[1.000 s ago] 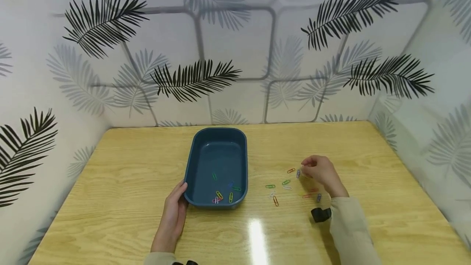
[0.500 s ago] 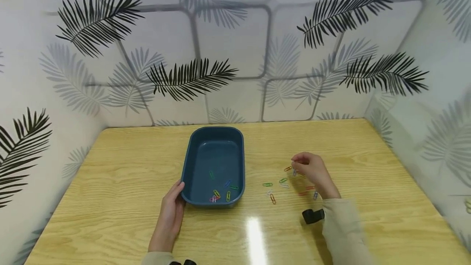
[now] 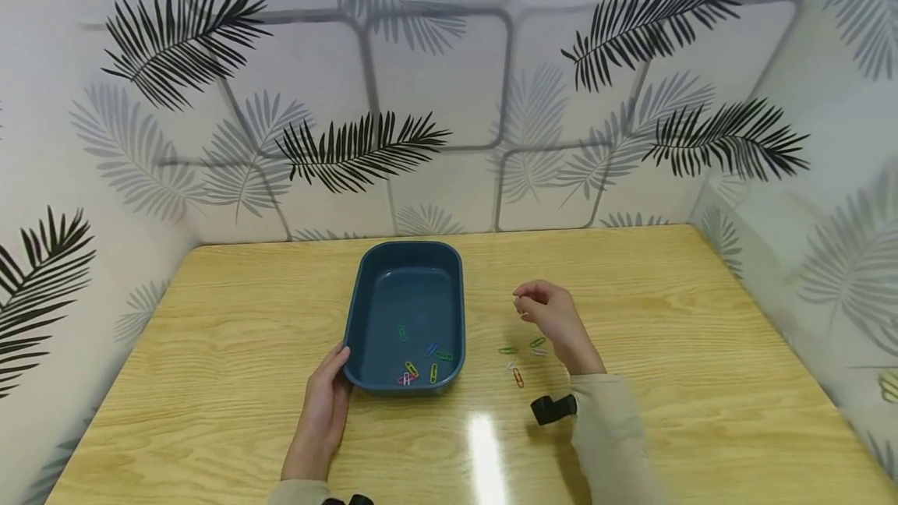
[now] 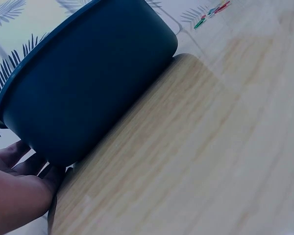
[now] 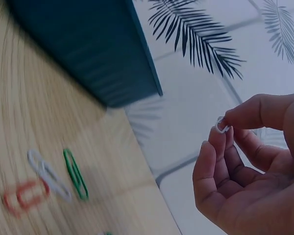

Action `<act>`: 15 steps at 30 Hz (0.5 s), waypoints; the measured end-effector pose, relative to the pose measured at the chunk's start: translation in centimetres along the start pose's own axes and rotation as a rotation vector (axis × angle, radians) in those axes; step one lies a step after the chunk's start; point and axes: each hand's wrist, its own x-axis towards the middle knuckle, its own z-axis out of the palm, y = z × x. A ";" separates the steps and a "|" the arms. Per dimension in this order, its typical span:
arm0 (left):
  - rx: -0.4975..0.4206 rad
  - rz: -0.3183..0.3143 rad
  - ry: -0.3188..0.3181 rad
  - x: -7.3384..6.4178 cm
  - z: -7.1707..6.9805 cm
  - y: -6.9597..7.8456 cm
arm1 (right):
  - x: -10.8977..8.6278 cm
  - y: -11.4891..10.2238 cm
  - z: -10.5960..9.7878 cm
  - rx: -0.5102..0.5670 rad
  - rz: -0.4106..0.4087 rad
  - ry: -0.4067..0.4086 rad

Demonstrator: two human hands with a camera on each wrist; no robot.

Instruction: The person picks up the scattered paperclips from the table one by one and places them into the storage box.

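Observation:
My left hand holds a dark blue plastic bin at its near left corner. The thumb lies on the rim, and in the left wrist view the fingers touch the outer wall. Between the thumb and index finger of my right hand, a small white paper clip is pinched above the table, to the right of the bin. Several paper clips, among them a yellow one, lie inside the bin near its front end. On the table below my right hand are a red paper clip, green ones and white ones.
The wooden table has a bright light reflection in front of the bin. A patterned backdrop with printed leaves stands along the table's back and sides. A black wrist camera sits at my right sleeve.
My right hand has moved left toward the bin, lifting the white paper clip with it. My left hand stays at the bin's corner. The head view has shifted slightly.

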 end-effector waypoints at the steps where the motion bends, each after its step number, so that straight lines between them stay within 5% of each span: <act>1: -0.001 0.000 0.001 0.0 0.0 0.0 | -0.1 -0.2 0.4 0.012 -0.002 -0.001; 8: -0.004 -0.005 0.003 0.0 0.0 0.1 | -0.4 -1.6 3.4 0.057 -0.007 -0.015; 15: -0.001 -0.007 0.000 -0.1 0.1 0.1 | -1.3 -2.3 6.0 0.072 -0.069 -0.147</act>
